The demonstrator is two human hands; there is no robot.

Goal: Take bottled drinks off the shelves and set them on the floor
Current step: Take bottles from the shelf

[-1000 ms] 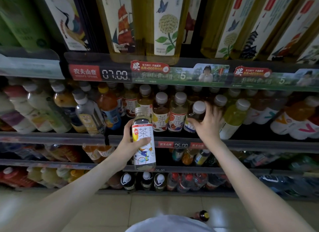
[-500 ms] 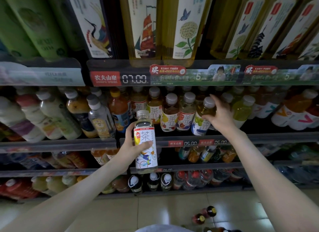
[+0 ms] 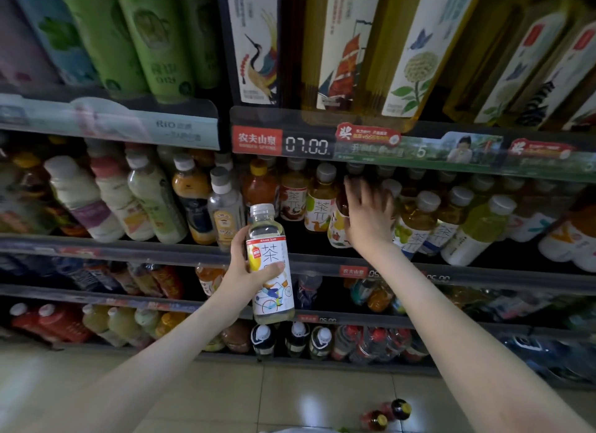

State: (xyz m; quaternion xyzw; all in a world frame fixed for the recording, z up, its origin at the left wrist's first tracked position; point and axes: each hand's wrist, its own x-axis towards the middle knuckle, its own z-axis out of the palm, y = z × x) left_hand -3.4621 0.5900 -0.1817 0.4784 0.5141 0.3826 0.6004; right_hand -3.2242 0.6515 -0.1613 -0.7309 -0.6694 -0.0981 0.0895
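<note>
Shelves (image 3: 129,246): bottle rows, full frame width. Left hand (image 3: 243,268), arm extended, centre frame: wrapped round upright tea bottle (image 3: 274,295). Right hand (image 3: 367,213), arm outstretched, centre-right: against shelved bottle (image 3: 337,234); grip blurred, undeterminable.

2 hands (image 3: 243,273); 1 held bottle (image 3: 274,295); 2 bottles (image 3: 400,408) on floor (image 3: 225,394).

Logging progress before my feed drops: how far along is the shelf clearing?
Done: at least two bottles lie on the floor. In hand: the left hand grips a white-labelled tea bottle; the right hand is on another tea bottle in the row, grip unclear. Left: the shelves are nearly full.
</note>
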